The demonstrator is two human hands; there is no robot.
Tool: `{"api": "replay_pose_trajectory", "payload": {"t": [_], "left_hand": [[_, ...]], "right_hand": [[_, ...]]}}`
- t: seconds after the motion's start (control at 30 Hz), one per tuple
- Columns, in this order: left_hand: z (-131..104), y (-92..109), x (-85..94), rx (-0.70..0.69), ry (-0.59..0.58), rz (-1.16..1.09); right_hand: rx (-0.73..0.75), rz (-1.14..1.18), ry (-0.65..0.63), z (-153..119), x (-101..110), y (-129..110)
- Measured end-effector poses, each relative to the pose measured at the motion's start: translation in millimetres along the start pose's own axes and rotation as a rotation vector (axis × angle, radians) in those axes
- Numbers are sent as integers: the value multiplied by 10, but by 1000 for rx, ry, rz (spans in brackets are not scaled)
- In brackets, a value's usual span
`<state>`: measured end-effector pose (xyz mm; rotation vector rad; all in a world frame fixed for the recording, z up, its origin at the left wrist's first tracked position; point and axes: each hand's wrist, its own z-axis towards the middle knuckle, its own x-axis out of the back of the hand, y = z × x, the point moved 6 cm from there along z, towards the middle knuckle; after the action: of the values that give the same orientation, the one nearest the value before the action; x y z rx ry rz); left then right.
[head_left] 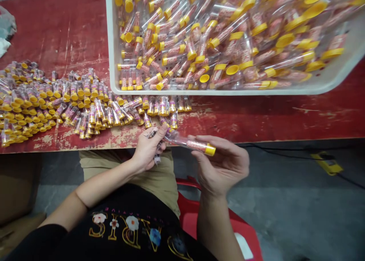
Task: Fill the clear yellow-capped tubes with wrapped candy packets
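Observation:
My right hand (224,164) holds a clear plastic tube (189,142) near its yellow cap, between thumb and fingers. Pink pieces show inside the tube by the cap. The tube lies nearly level and points left, and its far end reaches the fingertips of my left hand (149,147). That hand is closed around a bunch of clear printed plastic sleeves (157,158); some stick out below the fingers. Whether its thumb also grips the tube's end, I cannot tell. Just beyond my hands lie capped tubes with purple printed bands (98,111).
A white plastic tray (199,91) full of yellow-capped tubes stands on the worn red table (270,118). Many banded tubes (28,101) are heaped at the left. Below are a red chair (189,215) and a yellow power box (327,163) with black cables.

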<state>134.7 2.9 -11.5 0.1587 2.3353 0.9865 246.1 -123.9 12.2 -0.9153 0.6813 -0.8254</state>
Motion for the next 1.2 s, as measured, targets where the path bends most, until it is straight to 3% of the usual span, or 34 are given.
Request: {"api": "replay_pose_trajectory", "payload": {"t": [0.13, 0.3, 0.57, 0.83, 1.0, 1.1, 1.2], "left_hand": [[-6, 6, 24, -47, 22, 27], [-45, -18, 54, 11, 18, 39], [-32, -58, 90, 124, -70, 42], [-73, 3, 88, 7, -69, 18], [-68, 44, 89, -19, -85, 2], [-87, 44, 48, -19, -150, 59], [-131, 30, 11, -36, -168, 88]], "right_hand": [[-6, -9, 47, -20, 47, -6], [-72, 148, 138, 17, 50, 75], [2, 35, 31, 5, -17, 36], [167, -172, -37, -132, -18, -70], [69, -261, -202, -268, -73, -36], [19, -273, -202, -258, -115, -27], [62, -283, -151, -210, -161, -64]]}}
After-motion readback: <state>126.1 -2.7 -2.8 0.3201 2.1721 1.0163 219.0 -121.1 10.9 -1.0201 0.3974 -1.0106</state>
